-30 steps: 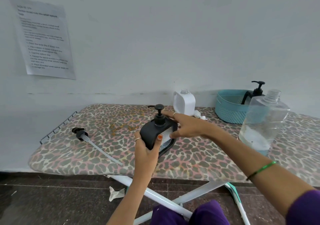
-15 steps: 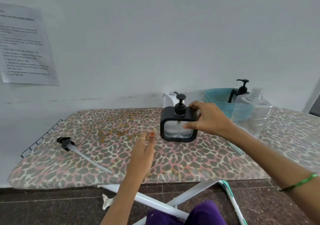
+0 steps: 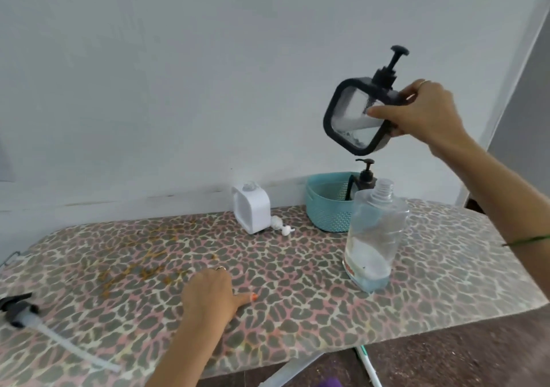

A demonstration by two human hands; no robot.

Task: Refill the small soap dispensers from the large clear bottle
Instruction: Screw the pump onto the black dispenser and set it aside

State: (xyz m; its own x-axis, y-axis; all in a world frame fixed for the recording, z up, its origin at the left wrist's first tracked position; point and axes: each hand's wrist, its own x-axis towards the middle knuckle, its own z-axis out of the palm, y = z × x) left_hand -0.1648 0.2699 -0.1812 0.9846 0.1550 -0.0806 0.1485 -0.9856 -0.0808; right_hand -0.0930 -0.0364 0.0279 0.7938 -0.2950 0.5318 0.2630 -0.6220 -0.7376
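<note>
Right hand (image 3: pixel 422 113) is holding the black dispenser (image 3: pixel 357 116) up in the air, tilted, thumb on its clear face and fingers curling behind; I am seeing its pump pointing up and some liquid sloshing inside. Left hand (image 3: pixel 212 294) is resting flat on the leopard-print counter (image 3: pixel 297 282), fingers relaxed, gripping nothing. Below the raised dispenser, the large clear bottle (image 3: pixel 375 241) is standing uncapped on the counter, nearly drained. Behind it a teal basket (image 3: pixel 327 208) is holding another dark dispenser (image 3: pixel 364 178). A white dispenser (image 3: pixel 253 208) is standing near the wall, its white pump (image 3: pixel 281 226) lying beside it. A loose black pump (image 3: pixel 20 312) is lying at the far left.
</note>
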